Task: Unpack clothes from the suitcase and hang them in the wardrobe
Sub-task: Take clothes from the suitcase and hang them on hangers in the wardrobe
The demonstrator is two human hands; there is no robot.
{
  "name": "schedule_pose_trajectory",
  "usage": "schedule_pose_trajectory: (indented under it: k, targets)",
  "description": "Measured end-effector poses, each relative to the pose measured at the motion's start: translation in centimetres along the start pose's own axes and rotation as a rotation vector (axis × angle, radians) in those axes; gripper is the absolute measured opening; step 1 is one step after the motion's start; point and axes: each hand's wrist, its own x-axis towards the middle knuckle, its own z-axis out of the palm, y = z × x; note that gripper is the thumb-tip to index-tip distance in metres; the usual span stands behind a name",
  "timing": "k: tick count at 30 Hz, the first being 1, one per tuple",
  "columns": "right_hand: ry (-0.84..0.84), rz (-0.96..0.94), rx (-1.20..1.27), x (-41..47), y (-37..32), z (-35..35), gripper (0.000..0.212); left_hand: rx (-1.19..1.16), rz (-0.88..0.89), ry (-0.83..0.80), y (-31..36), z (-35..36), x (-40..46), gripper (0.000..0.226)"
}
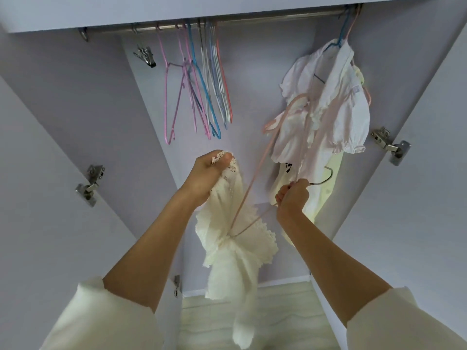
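We look up into the open wardrobe [83, 102]. Our left hand [207, 173] is closed around the lace-trimmed top edge of a cream garment [235, 243], which hangs down between our forearms in front of the wardrobe opening. Our right hand [293, 198] grips a pale pink hanger [255, 183] at its hook end; one corner of the hanger is pushed into the bunched cream cloth. On the rail [252, 18] above, a cluster of empty hangers [202, 82] hangs left of centre, and white garments [326, 104] hang on the right side.
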Motion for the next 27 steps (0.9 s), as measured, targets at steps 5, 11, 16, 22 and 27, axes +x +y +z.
schedule_pose_trajectory:
  k: [5,11,16,22,27]
  targets:
    - [0.043,-0.073,-0.080,1.7,1.2,-0.1,0.032,-0.089,0.034,0.153,2.7,-1.8,0.5,0.015]
    - [0.092,-0.172,-0.075,3.3,-1.7,0.4,0.030,0.087,0.043,0.314,1.9,-2.2,0.2,0.014]
    - [0.079,-0.140,-0.012,3.0,-1.5,1.2,0.031,-0.037,0.040,0.203,3.2,-0.7,0.2,0.018]
    - [0.041,0.037,0.044,1.8,0.4,1.3,0.035,0.033,0.147,0.314,4.3,-0.8,0.7,0.015]
    - [0.037,-0.005,0.134,2.2,-2.5,1.8,0.032,0.146,0.046,0.467,1.7,-2.2,0.4,0.009]
